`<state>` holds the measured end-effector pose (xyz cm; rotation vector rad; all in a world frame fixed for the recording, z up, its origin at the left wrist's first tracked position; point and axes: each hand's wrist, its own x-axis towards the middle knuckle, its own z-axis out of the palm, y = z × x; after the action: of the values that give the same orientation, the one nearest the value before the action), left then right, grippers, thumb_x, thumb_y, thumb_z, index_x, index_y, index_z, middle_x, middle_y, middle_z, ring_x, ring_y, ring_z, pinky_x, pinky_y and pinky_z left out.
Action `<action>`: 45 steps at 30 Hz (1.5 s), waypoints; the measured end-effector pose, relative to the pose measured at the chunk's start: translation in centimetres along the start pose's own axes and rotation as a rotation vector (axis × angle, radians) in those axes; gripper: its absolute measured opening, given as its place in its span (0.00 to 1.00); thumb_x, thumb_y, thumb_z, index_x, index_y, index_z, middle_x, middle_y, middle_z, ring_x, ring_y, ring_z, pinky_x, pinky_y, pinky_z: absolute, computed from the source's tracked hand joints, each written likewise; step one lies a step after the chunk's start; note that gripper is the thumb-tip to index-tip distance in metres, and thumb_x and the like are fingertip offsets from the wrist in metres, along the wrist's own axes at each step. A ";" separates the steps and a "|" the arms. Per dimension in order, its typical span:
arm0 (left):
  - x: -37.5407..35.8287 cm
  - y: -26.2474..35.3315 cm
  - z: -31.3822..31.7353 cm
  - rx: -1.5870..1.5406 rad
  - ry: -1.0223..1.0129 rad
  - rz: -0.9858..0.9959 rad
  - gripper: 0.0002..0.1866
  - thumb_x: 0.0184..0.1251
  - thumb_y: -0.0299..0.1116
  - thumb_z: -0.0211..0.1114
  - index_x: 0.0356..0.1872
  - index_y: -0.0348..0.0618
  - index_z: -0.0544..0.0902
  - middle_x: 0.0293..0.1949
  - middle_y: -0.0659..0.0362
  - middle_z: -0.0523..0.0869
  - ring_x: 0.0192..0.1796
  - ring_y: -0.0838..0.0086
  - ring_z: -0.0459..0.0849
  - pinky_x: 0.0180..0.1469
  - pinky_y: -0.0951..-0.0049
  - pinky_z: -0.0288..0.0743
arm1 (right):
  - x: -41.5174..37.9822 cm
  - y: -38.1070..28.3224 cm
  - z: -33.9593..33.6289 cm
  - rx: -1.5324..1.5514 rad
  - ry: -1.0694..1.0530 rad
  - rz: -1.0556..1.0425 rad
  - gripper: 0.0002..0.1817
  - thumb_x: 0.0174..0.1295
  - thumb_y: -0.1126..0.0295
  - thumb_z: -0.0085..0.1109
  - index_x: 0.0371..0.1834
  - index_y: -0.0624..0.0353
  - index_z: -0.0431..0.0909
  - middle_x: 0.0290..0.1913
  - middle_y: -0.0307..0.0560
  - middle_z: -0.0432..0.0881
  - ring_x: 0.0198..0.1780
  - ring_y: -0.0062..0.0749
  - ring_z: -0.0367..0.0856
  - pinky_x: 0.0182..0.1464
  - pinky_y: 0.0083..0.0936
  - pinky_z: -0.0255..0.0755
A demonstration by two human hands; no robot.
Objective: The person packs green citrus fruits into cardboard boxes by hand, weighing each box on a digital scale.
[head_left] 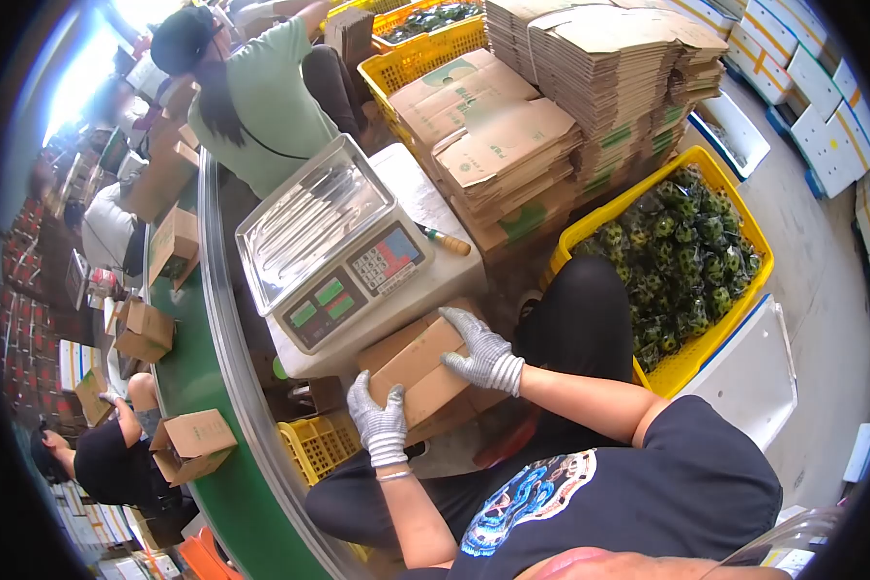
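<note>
A brown cardboard box (420,372) is held between my two gloved hands, above my lap. My left hand (379,419), in a grey-white glove, presses on the box's near left end. At the other end my right hand (481,356), gloved alike, rests with its fingers along the box's upper edge. Beyond the box, a scale (348,280) with a metal tray (314,222) stands on a white block (440,280). A tool with a wooden handle (451,242) lies beside the scale.
Flattened cartons (512,145) are stacked ahead. A yellow crate (759,227) of wrapped green produce (672,261) stands at the right. A green conveyor (198,362) runs at left, carrying open boxes (198,445). Other people (261,106) sit nearby.
</note>
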<state>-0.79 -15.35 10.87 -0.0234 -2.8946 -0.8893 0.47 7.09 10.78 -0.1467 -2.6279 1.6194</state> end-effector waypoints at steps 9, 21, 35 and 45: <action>2.1 5.8 2.1 0.392 -0.163 0.522 0.32 0.60 0.48 0.60 0.63 0.42 0.70 0.62 0.48 0.71 0.66 0.54 0.66 0.68 0.47 0.50 | -1.6 -0.1 -3.2 0.029 0.035 0.059 0.38 0.54 0.57 0.62 0.68 0.55 0.59 0.66 0.58 0.64 0.67 0.51 0.63 0.67 0.39 0.60; 4.0 9.1 -1.3 -0.080 -0.368 0.452 0.53 0.30 0.33 0.75 0.67 0.37 0.61 0.60 0.46 0.72 0.60 0.59 0.73 0.62 0.62 0.67 | -14.4 23.2 -35.1 -0.664 0.807 1.077 0.45 0.40 0.48 0.70 0.67 0.40 0.65 0.68 0.56 0.61 0.66 0.53 0.64 0.65 0.47 0.63; 0.2 40.6 13.5 -1.146 -0.786 -0.032 0.23 0.59 0.42 0.63 0.51 0.36 0.76 0.42 0.53 0.81 0.39 0.64 0.81 0.45 0.63 0.79 | -18.2 26.6 -40.3 -0.737 0.187 1.147 0.54 0.43 0.54 0.74 0.73 0.25 0.47 0.68 0.55 0.60 0.63 0.53 0.69 0.60 0.46 0.69; -5.0 32.2 27.4 -1.385 -1.196 -0.558 0.28 0.58 0.40 0.65 0.56 0.36 0.71 0.48 0.49 0.79 0.49 0.56 0.79 0.55 0.56 0.74 | -20.3 26.5 -39.9 -0.637 0.127 1.019 0.59 0.34 0.62 0.75 0.73 0.30 0.48 0.69 0.59 0.59 0.61 0.55 0.71 0.59 0.42 0.71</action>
<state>2.91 26.78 5.80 0.1994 -2.0431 -3.7293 25.81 52.20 5.18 -1.7470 -2.9943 0.6692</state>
